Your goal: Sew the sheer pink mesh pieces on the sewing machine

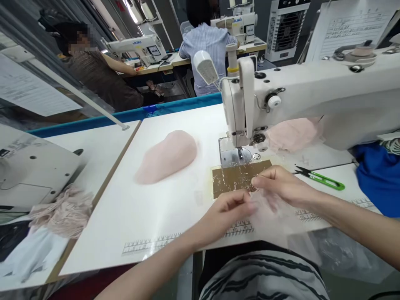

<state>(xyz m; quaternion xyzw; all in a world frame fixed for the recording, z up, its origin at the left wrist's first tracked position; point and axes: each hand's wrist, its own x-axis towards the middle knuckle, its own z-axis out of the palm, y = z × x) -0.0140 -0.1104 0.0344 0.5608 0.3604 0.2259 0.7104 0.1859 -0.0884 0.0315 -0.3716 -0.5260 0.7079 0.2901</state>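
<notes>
A sheer pale pink piece of fabric hangs between my hands over the table's front edge. My left hand pinches its left side, fingers curled against the thumb. Higher and further right, my right hand grips the fabric's upper edge between thumb and fingers. Both are just in front of the sewing machine, whose needle and presser foot stand over a metal plate. A brown patch strewn with thread bits lies between plate and hands. To the left rests a pink, rounded fabric piece.
Green-handled thread snips lie right of my right hand. More pink fabric sits under the machine arm. Blue cloth is at the right edge, bundled pink strips at the left. Two people sit by machines beyond the blue-edged table.
</notes>
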